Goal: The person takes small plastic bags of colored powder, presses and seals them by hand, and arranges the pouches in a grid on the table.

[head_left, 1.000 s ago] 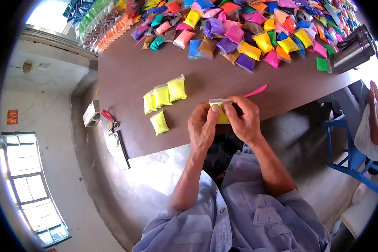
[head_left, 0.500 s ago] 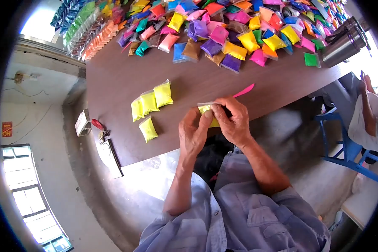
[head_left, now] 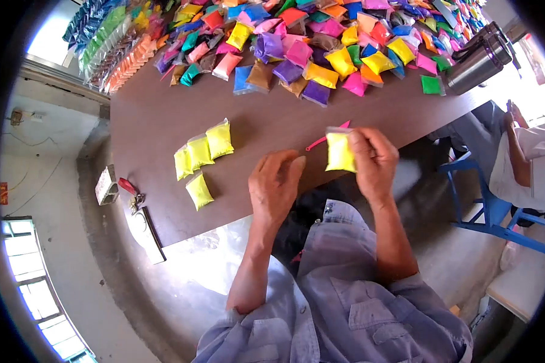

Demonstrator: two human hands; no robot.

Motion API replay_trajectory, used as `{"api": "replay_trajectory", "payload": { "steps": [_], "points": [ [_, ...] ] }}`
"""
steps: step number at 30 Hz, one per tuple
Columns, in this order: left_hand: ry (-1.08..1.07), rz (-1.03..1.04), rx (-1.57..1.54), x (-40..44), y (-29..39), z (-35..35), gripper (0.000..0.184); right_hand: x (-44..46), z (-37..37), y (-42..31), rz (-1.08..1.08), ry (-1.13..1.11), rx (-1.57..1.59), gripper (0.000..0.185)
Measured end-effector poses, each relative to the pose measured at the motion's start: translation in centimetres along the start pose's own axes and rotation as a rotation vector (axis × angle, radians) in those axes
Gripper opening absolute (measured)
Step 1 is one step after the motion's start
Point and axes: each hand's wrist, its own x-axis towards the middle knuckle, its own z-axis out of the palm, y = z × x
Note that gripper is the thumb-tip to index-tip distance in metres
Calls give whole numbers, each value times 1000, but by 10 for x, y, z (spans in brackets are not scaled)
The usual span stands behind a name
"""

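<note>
Head view: right of centre in the frame, the right hand (head_left: 374, 158) pinches a yellow packet (head_left: 340, 151) by its right side, seemingly so that most of its face and clear top strip are left uncovered. At the middle, the left hand (head_left: 275, 181) has loosely curled fingers, a narrow gap beside the thumb, and no object visible in them. A pink stick (head_left: 317, 143) lies on the table (head_left: 151, 121), partly behind the packet, probably to be within reach. Left of centre, a row of 3 yellow packets (head_left: 200, 151) overlaps, with 1 single packet (head_left: 200, 192) just below, likely grouped by colour, well apart from the mixed heap (head_left: 321, 74) across the top.
</note>
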Motion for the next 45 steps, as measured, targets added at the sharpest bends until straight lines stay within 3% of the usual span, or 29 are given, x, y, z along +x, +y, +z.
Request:
{"api": "replay_trajectory", "payload": {
  "steps": [2, 4, 7, 9, 15, 18, 21, 24, 29, 34, 45],
  "points": [
    [20, 11, 36, 8, -7, 19, 14, 8, -18, 6, 45, 47, 29, 17],
    [29, 352, 242, 19, -6, 30, 15, 10, -31, 18, 32, 82, 15, 15],
    [-1, 367, 310, 28, -6, 45, 12, 9, -48, 27, 159, 75, -49, 18],
    [-18, 385, 372, 34, -8, 51, 10, 9, -50, 26, 101, 71, -74, 18],
    [-111, 342, 520, 18, -6, 30, 6, 15, -45, 25, 4, 18, -135, 20],
    [-121, 327, 589, 4, -9, 14, 6, 15, -34, 19, 52, -58, -257, 26],
    [-123, 261, 667, -8, -12, 1, 8, 14, -17, 22, -43, -178, -340, 32],
    [-91, 225, 665, -14, -13, -5, 9, 14, -5, 20, -165, -175, -364, 29],
    [-71, 214, 735, -16, -18, -6, 10, 3, -9, 14, -173, -138, -356, 24],
    [-63, 217, 686, -13, -20, -6, 11, -20, -16, 13, -389, -65, -399, 16],
    [-82, 214, 555, -5, -18, -12, 13, -15, -15, 19, -390, -182, -508, 24]
  ]
}}
